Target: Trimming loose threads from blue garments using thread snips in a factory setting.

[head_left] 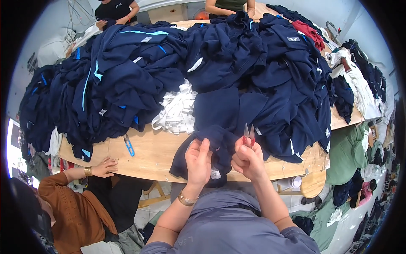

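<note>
The wooden worktop (pixel 156 154) in front of me is almost buried under a great heap of navy garments (pixel 177 63), some with light blue stripes, piled from its far edge nearly to the near one. Beside the heap's middle lies a bundle of white fabric strips (pixel 177 111), resting on the wood and touching the dark cloth around it. At the far right end sit a few white and red pieces (pixel 311 31) on top of the pile.

One navy garment (pixel 220 127) hangs over the near edge toward me. My left hand (pixel 198 160) pinches a fold of it between thumb and fingers, closed on the cloth. My right hand (pixel 248 160) is clenched around a small pair of red-handled thread snips (pixel 248 134), blades pointing up and away, just beside the same fold.

A blue pair of snips (pixel 129 145) lies alone on the bare wood to my left. Near it, another person's hand (pixel 105 167), in a brown sleeve with a gold bracelet, rests on the worktop edge.
</note>
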Tool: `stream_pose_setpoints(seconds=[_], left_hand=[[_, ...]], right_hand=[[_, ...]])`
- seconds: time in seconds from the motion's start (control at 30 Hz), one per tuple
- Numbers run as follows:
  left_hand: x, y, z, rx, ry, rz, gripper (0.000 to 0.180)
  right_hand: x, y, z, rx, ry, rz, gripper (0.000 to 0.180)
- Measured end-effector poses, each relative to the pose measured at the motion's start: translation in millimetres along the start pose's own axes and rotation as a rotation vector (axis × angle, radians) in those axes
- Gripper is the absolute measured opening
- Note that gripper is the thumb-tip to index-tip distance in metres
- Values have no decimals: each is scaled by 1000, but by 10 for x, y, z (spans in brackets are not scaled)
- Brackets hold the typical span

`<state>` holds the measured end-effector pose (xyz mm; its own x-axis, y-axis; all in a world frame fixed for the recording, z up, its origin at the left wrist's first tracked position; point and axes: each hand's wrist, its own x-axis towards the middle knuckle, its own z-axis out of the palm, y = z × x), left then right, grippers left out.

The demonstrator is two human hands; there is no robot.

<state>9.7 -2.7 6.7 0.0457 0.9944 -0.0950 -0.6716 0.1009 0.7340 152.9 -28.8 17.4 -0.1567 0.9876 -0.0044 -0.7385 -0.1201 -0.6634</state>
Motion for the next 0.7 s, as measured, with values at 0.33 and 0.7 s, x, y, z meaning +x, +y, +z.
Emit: stream_pose_setpoints(seconds=[0.33, 0.7], left_hand=[[-1, 47, -75, -97, -54, -70, 21], [-20, 29, -47, -33, -59, 2, 16]], right_hand=[[47, 134, -65, -1485, 174, -604, 27], [74, 82, -85, -1706, 113, -730, 31]])
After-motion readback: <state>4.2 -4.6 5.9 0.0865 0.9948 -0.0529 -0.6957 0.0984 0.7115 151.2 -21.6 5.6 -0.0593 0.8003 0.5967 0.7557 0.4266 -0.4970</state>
